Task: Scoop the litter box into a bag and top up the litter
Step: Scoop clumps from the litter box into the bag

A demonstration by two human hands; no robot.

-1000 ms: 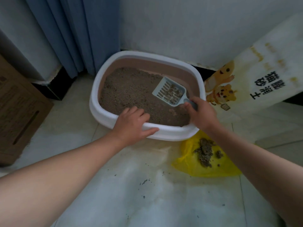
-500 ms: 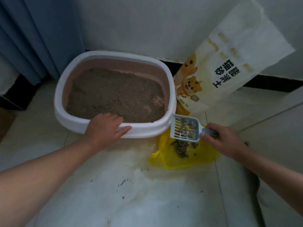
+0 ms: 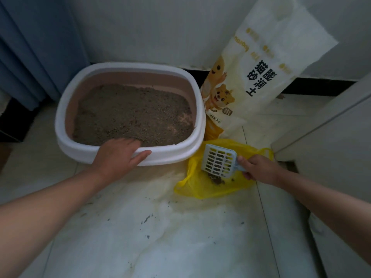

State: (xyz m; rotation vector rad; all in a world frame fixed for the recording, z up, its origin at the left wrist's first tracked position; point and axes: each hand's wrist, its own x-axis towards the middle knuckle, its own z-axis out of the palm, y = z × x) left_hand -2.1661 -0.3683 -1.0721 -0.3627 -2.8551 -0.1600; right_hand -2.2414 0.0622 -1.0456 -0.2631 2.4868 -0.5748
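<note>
Floor: I see a pale tiled floor [image 3: 140,237], stained yellowish near the middle and strewn with dark grains.
Wall: a white wall [image 3: 150,27] runs behind everything, with a black skirting strip [image 3: 317,87] at its foot.
Curtain: a blue pleated curtain [image 3: 36,47] hangs at far left, behind the box's left end.
Panel: a white flat panel [image 3: 331,137] stands at right, just beside the bag's far corner.
Box: the white oval plastic litter box [image 3: 124,66] with a pinkish inner wall sits on the floor against the wall, holding grey-brown litter [image 3: 130,113] spread unevenly.
Sack: a cream litter sack printed with cartoon tigers [image 3: 261,67] leans on the wall, touching the box's right end.
Bag: a crumpled yellow plastic bag [image 3: 192,177] lies just beside the box's near right corner, with dark clumps [image 3: 215,179] lying in it.
Left hand: my left hand [image 3: 118,155] grips the box's near rim, fingers bent over the edge toward the litter, thumb stretched along the outside.
Right hand: my right hand [image 3: 259,169] is wrapped round the scoop's handle.
Scoop: the pale blue slotted plastic scoop [image 3: 218,160] is tipped over the bag, its lower edge near the clumps.
</note>
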